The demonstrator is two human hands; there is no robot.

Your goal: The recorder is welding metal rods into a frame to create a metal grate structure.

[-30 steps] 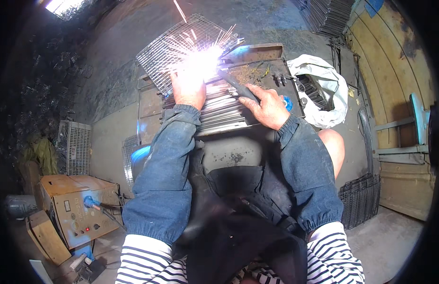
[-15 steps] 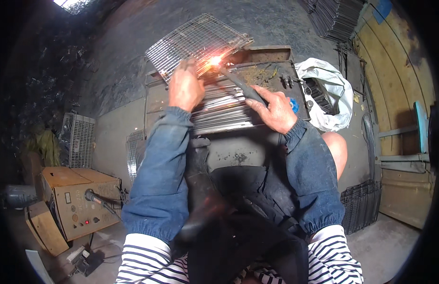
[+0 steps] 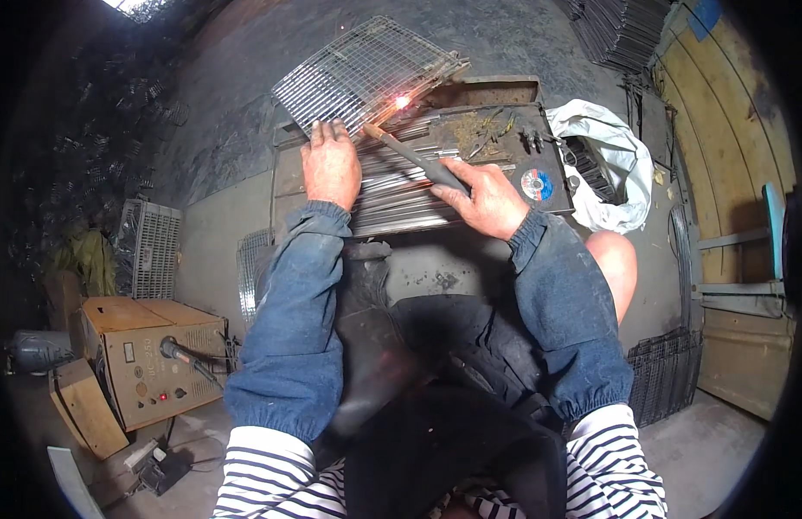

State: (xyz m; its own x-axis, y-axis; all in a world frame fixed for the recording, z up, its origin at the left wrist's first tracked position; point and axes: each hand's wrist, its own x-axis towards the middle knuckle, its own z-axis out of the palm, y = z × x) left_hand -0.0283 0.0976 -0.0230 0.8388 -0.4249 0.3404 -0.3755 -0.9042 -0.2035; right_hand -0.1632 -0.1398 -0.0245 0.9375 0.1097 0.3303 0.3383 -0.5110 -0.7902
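Note:
My left hand (image 3: 332, 169) has its fingers closed on the near left edge of a wire mesh panel (image 3: 366, 69), which lies tilted over the far side of a metal workbench (image 3: 552, 195). In my right hand (image 3: 492, 199) is the dark handle of a welding torch (image 3: 427, 166). The torch's copper-coloured tip points left, close to the panel's near edge and beside my left fingers. Farther along that edge a small spot glows orange-white. Beneath the torch lie several bare metal rods (image 3: 392, 203) side by side.
A cutting disc (image 3: 537, 184) and small tools (image 3: 532, 138) lie at the bench's right. Beside it stands a white sack (image 3: 639, 190) holding dark metal pieces. At lower left is a welding machine (image 3: 159, 363) with a cable; a grey crate (image 3: 154, 251) stands behind it.
The bright welding flare has shrunk to a small glowing spot. The torch tip has moved left and nearer, away from that spot. My left hand has shifted slightly left along the panel.

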